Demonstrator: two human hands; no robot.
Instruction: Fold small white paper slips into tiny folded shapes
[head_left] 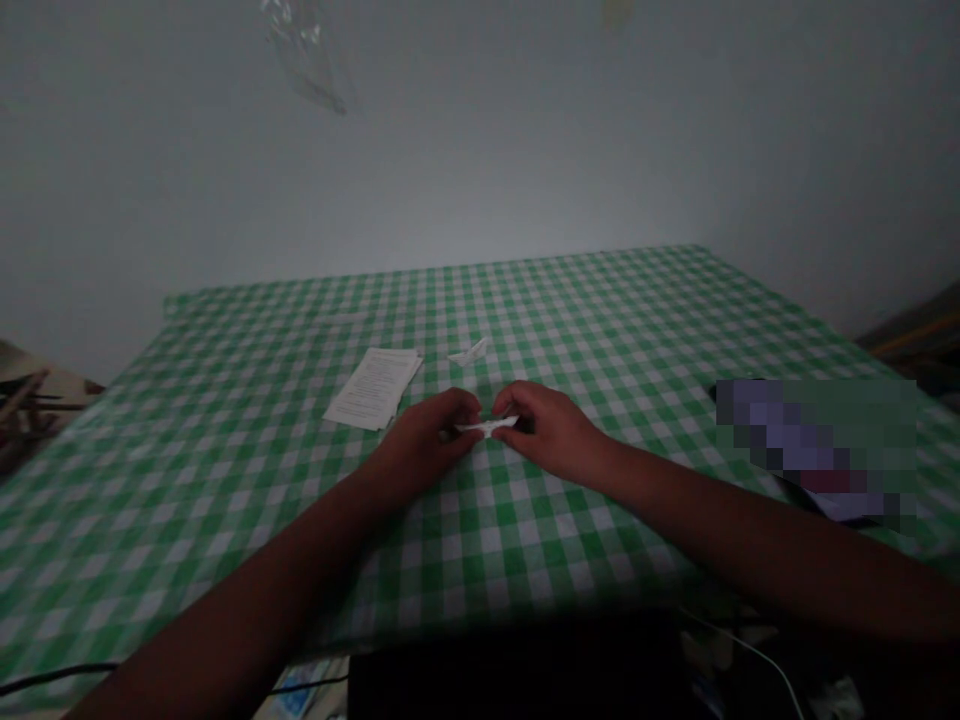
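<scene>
Between my two hands, just above the checked cloth, is a small folded white paper (489, 429). My left hand (441, 428) pinches its left end between thumb and fingers. The right end is gripped the same way by my right hand (543, 424). Fingers cover parts of both ends, so the full shape of the folds is hidden. Beyond my hands lies another folded paper piece (469, 352), pointed at its ends and somewhat boat-like. A stack of printed paper sheets (375, 388) rests to the left, close to my left hand.
A green and white checked tablecloth (600, 330) covers the table, which meets a pale wall (480, 140). At right lies a flat dark-edged object (810, 450), blurred by pixels. A clear plastic bag (304, 50) hangs on the wall. A black cable (60, 676) runs along the near left edge.
</scene>
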